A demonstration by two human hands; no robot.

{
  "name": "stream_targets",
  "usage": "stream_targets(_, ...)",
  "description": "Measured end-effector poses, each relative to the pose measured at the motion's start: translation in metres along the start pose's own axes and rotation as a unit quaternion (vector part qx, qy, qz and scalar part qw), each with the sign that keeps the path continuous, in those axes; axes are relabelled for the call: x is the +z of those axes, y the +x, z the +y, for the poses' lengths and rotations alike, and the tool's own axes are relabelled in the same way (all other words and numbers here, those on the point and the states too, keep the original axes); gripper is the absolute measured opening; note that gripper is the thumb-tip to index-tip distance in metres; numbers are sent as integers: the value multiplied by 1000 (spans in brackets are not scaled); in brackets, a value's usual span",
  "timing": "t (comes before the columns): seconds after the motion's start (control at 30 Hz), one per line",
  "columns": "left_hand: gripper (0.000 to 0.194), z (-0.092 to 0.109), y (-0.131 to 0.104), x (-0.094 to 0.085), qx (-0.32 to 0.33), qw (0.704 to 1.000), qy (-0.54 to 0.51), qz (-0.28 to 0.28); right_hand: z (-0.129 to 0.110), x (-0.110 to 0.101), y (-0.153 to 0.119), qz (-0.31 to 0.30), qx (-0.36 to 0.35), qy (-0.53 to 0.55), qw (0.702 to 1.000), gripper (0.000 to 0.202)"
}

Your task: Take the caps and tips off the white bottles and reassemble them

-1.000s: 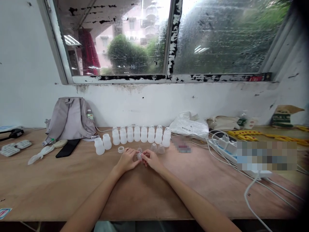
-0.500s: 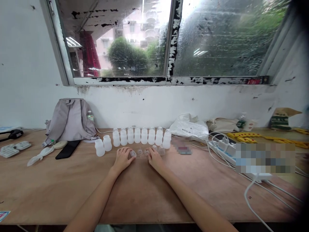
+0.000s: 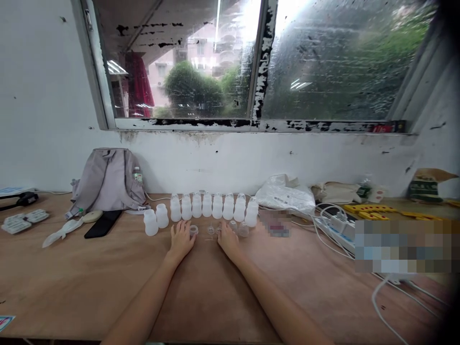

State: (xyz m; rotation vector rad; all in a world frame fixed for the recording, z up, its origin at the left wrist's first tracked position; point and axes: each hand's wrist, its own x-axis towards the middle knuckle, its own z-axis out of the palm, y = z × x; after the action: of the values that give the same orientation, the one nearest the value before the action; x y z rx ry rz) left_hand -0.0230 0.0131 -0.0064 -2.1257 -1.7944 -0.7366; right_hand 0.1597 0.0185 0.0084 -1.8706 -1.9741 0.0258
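Observation:
My left hand point(image 3: 182, 240) is curled on the table around a clear round collar point(image 3: 194, 229), its thumb and forefinger against the sides. My right hand point(image 3: 229, 241) has its fingertips pinched at a small clear bottle nipple point(image 3: 217, 230), which they partly hide. Between the hands sits another clear nipple point(image 3: 211, 230). Right of my right hand stand clear dome caps point(image 3: 244, 229). Behind is a curved row of several frosted baby bottles point(image 3: 206, 205) with clear tops. Two frosted bottles without tops point(image 3: 151, 222) stand at the row's left end.
A grey backpack point(image 3: 108, 177) leans on the wall at left, with a black phone point(image 3: 103, 224) before it. To the right lie a white plastic bag point(image 3: 287, 195), a blurred packet point(image 3: 276, 224), a power strip point(image 3: 338, 227) with cables, and yellow pieces point(image 3: 370, 211).
My left hand has turned slightly, and the clear piece at its thumb now shows as an upright-facing ring. My right hand has shifted little. The whole view has moved slightly.

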Motion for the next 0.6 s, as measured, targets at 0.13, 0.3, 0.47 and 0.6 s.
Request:
stream_targets(0.13,41,-2,-1,3,32,998,-12,-46,5,4,4,-9,-2,31,999,28)
stream_targets(0.3,42,-4,-2,8,9,998,13,-61,7,8,9,-12,-5,63,998,26)
stream_targets(0.47,38,-3,-3,0,-26,998,37,-41,9,9,11,-4,-16,89,996,21)
stream_targets(0.6,38,-3,-2,-9,-37,998,40,-20,9,6,11,-9,-24,87,996,19)
